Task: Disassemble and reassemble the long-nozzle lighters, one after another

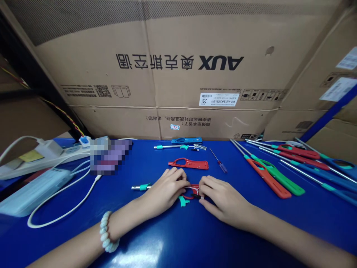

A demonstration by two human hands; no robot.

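Note:
Both my hands rest on the blue table (pixel 178 238), closed around a partly opened long-nozzle lighter (pixel 192 190). My left hand (pixel 169 188) covers its body; the metal nozzle with a teal collar (pixel 141 187) sticks out to the left. My right hand (pixel 219 197) pinches the red shell end, where thin white wires show between my fingertips. A teal trigger piece (pixel 182 201) pokes out below the hands. A separate red shell half (pixel 189 163) lies just beyond my hands.
A small screwdriver (pixel 219 161) lies right of the red half. A blue shell (pixel 186 140) and a loose nozzle (pixel 173 147) lie farther back. Several finished lighters (pixel 279 176) lie at right. A power strip (pixel 41 154), white cables and a large cardboard box (pixel 173 74) fill the left and back.

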